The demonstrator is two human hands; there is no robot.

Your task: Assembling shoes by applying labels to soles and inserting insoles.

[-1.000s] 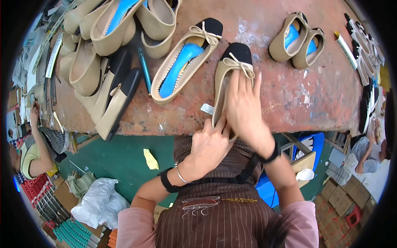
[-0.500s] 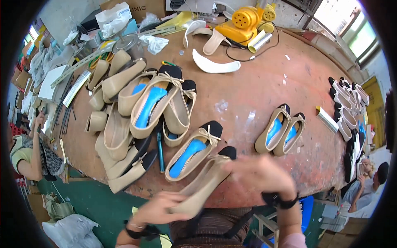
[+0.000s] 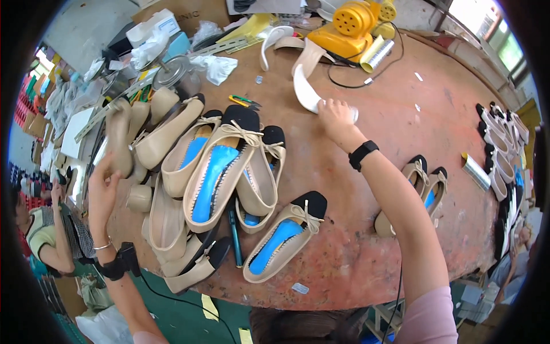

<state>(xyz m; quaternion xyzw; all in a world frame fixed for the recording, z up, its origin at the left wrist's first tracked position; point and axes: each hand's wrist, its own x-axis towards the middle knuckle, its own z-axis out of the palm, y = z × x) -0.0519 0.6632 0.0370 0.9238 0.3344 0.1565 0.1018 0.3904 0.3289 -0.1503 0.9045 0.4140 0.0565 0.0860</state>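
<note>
I am pinching my right hand [image 3: 334,116] onto the thin, floppy white insole strip [image 3: 303,92] at its near end, while my left hand [image 3: 103,192] is holding a light, stiff beige flat shoe [image 3: 118,140] by its heel.

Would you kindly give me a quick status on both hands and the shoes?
Right hand on the white sole piece, far side of the table. Left hand holds a beige shoe up at the left edge. Shoe pile lies between them.

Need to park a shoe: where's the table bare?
Bare tabletop lies between the right hand, the yellow machine and the shoe pair. Crowded on the left: the shoe pile by the left hand.
</note>
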